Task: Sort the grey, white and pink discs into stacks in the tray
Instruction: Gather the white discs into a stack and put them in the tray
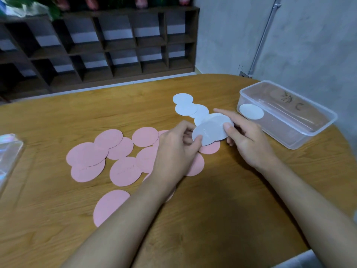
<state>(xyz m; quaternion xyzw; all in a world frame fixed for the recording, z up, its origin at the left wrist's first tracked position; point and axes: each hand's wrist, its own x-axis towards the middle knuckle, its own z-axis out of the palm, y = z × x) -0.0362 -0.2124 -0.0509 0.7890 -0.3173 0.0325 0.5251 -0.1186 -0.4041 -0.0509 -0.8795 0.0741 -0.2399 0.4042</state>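
Both hands hold one pale grey disc (212, 130) just above the table's middle. My left hand (173, 151) pinches its left edge and my right hand (245, 136) pinches its right edge, index finger stretched over the top. Behind it lies a short overlapping row of white discs (184, 105). Several pink discs (87, 153) are scattered flat on the table to the left and under my left hand. The clear plastic tray (316, 130) stands at the right with one white disc (251, 111) inside at its near-left end.
The wooden table (222, 209) has a rounded edge at the right. A clear plastic lid or bag (7, 151) lies at the left edge. Dark cubby shelves (116, 45) stand behind the table, and a grey wall is at the right.
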